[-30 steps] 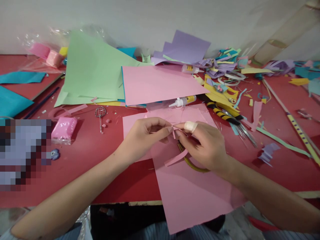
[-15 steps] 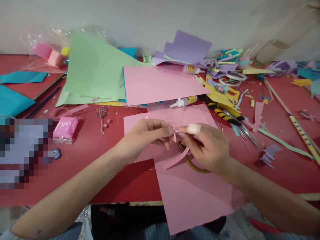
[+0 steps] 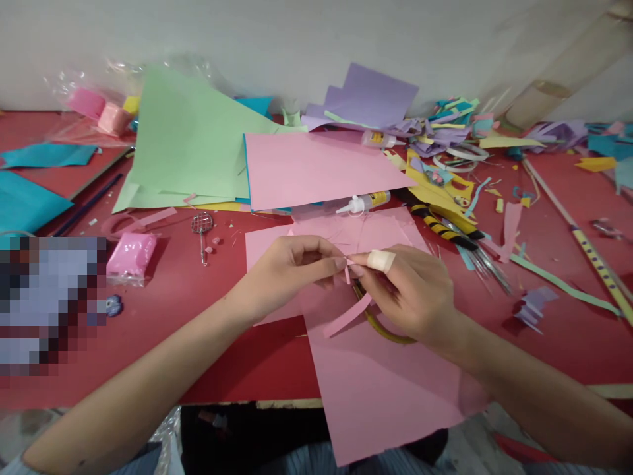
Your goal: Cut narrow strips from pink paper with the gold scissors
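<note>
Between their fingertips, my left hand (image 3: 301, 260) and my right hand (image 3: 415, 280) pinch a small folded pink paper strip (image 3: 347, 272). Tape wraps one finger of the right hand. Below them lies a pink paper sheet (image 3: 376, 389) that hangs over the table's front edge. A longer pink strip (image 3: 346, 318) rests on that sheet under the right hand. Beside it is a curved yellow handle (image 3: 390, 334), partly hidden by the right hand; what tool it belongs to cannot be made out. A glue bottle (image 3: 368, 202) lies just beyond the hands.
Behind are a green sheet (image 3: 192, 138), another pink sheet (image 3: 321, 168) and purple paper (image 3: 376, 95). Black-and-yellow handled tools (image 3: 440, 224) and paper scraps lie at right. At left are a wire whisk-like piece (image 3: 202, 227) and a pink clay packet (image 3: 132, 257).
Both hands stay together on the small pink strip. The left hand's lower fingers have curled in slightly, and the right hand's taped finger has shifted a little.
</note>
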The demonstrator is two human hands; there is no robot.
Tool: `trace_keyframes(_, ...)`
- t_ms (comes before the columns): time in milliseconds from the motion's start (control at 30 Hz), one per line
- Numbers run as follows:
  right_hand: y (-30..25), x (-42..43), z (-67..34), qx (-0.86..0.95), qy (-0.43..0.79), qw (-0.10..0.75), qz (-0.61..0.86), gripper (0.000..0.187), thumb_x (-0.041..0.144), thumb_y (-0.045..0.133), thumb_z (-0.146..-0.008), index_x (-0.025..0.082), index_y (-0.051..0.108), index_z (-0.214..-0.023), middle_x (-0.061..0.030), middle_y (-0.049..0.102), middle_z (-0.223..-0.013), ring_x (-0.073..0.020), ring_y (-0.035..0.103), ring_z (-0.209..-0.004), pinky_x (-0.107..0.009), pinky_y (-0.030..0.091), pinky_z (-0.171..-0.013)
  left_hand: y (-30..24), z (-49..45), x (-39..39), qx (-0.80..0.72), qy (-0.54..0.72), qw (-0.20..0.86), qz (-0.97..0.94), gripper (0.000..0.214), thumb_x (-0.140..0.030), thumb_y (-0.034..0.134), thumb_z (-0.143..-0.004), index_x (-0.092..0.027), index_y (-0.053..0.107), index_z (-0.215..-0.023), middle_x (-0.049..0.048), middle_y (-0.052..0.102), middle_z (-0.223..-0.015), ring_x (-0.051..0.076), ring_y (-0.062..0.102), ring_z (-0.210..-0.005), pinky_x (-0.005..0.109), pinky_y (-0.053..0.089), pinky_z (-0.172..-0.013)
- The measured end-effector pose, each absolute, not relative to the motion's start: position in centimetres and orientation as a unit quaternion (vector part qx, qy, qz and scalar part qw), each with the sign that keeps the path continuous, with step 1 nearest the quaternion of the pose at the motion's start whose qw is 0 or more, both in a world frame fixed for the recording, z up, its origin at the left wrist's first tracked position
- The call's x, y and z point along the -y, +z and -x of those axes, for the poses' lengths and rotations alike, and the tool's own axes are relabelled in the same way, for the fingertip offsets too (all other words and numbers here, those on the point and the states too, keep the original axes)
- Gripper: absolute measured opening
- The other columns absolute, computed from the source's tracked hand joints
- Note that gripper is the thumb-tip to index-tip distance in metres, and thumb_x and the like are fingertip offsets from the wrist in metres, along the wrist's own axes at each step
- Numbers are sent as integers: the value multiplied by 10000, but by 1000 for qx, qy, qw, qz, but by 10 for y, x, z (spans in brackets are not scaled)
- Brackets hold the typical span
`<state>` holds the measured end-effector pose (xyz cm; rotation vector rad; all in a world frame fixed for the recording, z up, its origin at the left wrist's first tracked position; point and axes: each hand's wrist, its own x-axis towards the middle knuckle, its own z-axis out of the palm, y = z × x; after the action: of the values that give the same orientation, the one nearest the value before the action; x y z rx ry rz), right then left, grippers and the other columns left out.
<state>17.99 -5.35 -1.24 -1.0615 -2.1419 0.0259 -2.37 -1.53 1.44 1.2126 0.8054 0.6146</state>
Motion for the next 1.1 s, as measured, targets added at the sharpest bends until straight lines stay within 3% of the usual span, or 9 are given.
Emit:
trace_keyframes(200,-13,53,-180,843,8,350,409,98,148,592,-903,228,602,-958,-26,709,-758,-187,618,-649,-338,441,-627,19,21,20,-402,289,596,-633,86,-205,641,-874,-149,700,-845,17,716,-807,113,659,-725,227,545,-722)
trace_keyframes(400,-13,54,-177,831,32,352,431,63,163,593,-901,224,580,-886,-33,692,-734,-194,613,-653,-336,447,-621,19,20,25,-427,297,468,-715,92,-167,616,-866,-163,706,-886,4,733,-867,117,665,-800,206,540,-725)
trace_keyframes(833,-7,60,-170,784,117,380,477,55,179,584,-911,233,587,-921,-7,680,-712,-152,605,-586,-287,454,-562,15,18,31,-416,319,303,-796,85,-141,588,-868,-164,670,-864,9,725,-838,123,653,-754,233,510,-706)
trace_keyframes(1100,-5,62,-168,746,209,400,489,115,143,582,-885,246,576,-935,5,686,-767,-148,648,-659,-257,506,-596,7,18,32,-401,320,218,-830,84,-136,571,-862,-173,644,-880,13,722,-819,133,654,-744,239,484,-689)
